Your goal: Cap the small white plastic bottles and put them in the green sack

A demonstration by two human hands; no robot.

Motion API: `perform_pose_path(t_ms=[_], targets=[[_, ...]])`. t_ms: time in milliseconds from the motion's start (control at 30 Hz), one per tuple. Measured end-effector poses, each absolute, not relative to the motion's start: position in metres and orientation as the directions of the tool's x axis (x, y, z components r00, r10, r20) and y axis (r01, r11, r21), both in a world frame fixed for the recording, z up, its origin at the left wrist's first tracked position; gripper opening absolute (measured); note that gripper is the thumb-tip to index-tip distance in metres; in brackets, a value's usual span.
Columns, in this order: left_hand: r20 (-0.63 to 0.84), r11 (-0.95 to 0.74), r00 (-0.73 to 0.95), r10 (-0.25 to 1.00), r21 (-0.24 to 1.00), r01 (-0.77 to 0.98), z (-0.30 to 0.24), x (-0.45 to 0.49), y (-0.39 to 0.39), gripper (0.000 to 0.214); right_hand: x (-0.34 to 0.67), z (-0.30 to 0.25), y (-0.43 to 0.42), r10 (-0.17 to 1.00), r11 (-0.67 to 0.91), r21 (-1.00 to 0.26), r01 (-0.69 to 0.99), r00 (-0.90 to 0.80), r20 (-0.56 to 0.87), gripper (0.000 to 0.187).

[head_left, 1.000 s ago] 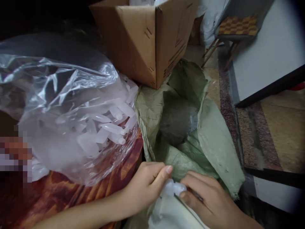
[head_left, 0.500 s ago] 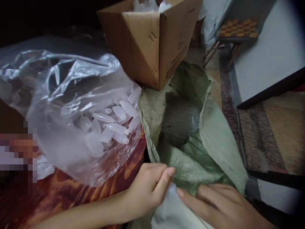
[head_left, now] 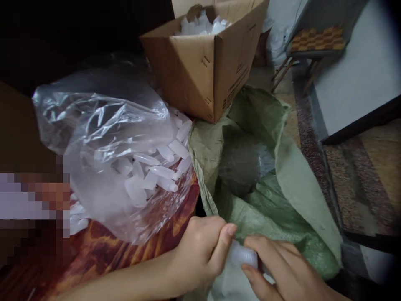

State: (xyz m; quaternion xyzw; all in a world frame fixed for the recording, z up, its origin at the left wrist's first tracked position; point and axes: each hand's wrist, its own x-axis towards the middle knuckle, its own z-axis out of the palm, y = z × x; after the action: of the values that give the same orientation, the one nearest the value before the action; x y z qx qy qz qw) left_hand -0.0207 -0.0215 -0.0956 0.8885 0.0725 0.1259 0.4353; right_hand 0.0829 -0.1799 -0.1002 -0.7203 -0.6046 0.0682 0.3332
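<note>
Far left: blurred-out patch, can't tell what's under it. Next to it a clear bag (head_left: 106,138) lies on an orange-brown patterned cloth (head_left: 125,246), bag full of small translucent tubes (head_left: 156,171), piled toward its right side.

Centre bottom: left hand (head_left: 203,246) curled, thumb pressed fwd, fingers closed on a small white plastic piece (head_left: 242,256). Piece sits betw. both hands, low in frame, over the near edge of the green sack (head_left: 291,188). Below it some white plastic sheet or bag (head_left: 228,284), partly hidden; can't tell what it is exactly.

Centre top: cardboard box (head_left: 200,79), open, white plastic bits (head_left: 203,26) showing inside. Box stands just behind the clear bag and touches the sack's top edge.

Right of centre: the sack is open, woven, w/ a dark rounded lump (head_left: 241,163) in its hollow.

Bottom right: right hand (head_left: 282,271) touching the same white piece from the right, fingers bent around it, pinching; grip narrow. Both hands close, nearly touching.

Far right: patterned floor (head_left: 369,175), white wall panel (head_left: 360,71), a chair (head_left: 313,42) w/ checkered seat at top.
</note>
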Motion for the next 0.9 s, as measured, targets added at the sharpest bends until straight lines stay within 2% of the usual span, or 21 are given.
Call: perform_pose_path(t_ms=[67, 133, 167, 200, 233, 267, 300, 333, 433, 567, 733, 900], targets=[[0.29, -0.75, 0.944, 0.159, 0.657, -0.076, -0.088, -0.015, -0.012, 0.038, 0.089, -0.102, -0.174, 0.902, -0.031, -0.622, 0.782, 0.29, 0.321, 0.017], [0.349, -0.88, 0.928, 0.131, 0.472, -0.053, -0.075, -0.01, 0.005, 0.029, 0.102, -0.104, -0.165, 0.844, -0.138, -0.758, 0.637, 0.476, 0.246, 0.01], [0.355, -0.931, 0.923, 0.146, 0.364, 0.007, -0.067, -0.009, 0.015, 0.024, 0.11, -0.105, -0.159, 0.769, -0.207, -0.874, 0.439, 0.626, 0.132, 0.015], [0.345, -0.961, 0.918, 0.193, 0.253, 0.107, -0.058, -0.01, 0.026, 0.021, 0.118, -0.106, -0.154, 0.667, -0.251, -0.958, 0.141, 0.742, -0.066, 0.027], [0.313, -0.968, 0.919, 0.242, 0.145, 0.205, -0.05, -0.013, 0.037, 0.022, 0.125, -0.107, -0.15, 0.572, -0.238, -0.952, -0.193, 0.765, -0.298, 0.035], [0.252, -0.962, 0.93, 0.268, 0.025, 0.271, -0.042, -0.017, 0.047, 0.028, 0.131, -0.109, -0.146, 0.516, -0.195, -0.858, -0.476, 0.694, -0.502, 0.037], [0.165, -0.95, 0.944, 0.286, -0.081, 0.302, -0.035, -0.022, 0.057, 0.034, 0.136, -0.111, -0.145, 0.499, -0.148, -0.73, -0.667, 0.587, -0.638, 0.033], [0.082, -0.934, 0.949, 0.305, -0.167, 0.315, -0.03, -0.027, 0.064, 0.039, 0.139, -0.113, -0.144, 0.506, -0.118, -0.617, -0.778, 0.487, -0.712, 0.025], [-0.072, -0.895, 0.931, 0.358, -0.31, 0.32, -0.024, -0.039, 0.077, 0.04, 0.136, -0.118, -0.148, 0.517, -0.119, -0.405, -0.907, 0.291, -0.805, 0.008], [-0.125, -0.871, 0.906, 0.403, -0.356, 0.339, -0.029, -0.037, 0.078, 0.038, 0.121, -0.122, -0.151, 0.5, -0.087, -0.236, -0.968, 0.163, -0.851, 0.013], [-0.165, -0.871, 0.89, 0.426, -0.34, 0.354, -0.039, -0.028, 0.082, 0.053, 0.107, -0.126, -0.153, 0.541, -0.08, -0.185, -0.979, 0.114, -0.833, 0.004], [-0.16, -0.837, 0.845, 0.51, -0.32, 0.445, -0.045, -0.019, 0.083, 0.064, 0.102, -0.128, -0.16, 0.622, -0.158, -0.229, -0.96, 0.083, -0.778, 0.029]])
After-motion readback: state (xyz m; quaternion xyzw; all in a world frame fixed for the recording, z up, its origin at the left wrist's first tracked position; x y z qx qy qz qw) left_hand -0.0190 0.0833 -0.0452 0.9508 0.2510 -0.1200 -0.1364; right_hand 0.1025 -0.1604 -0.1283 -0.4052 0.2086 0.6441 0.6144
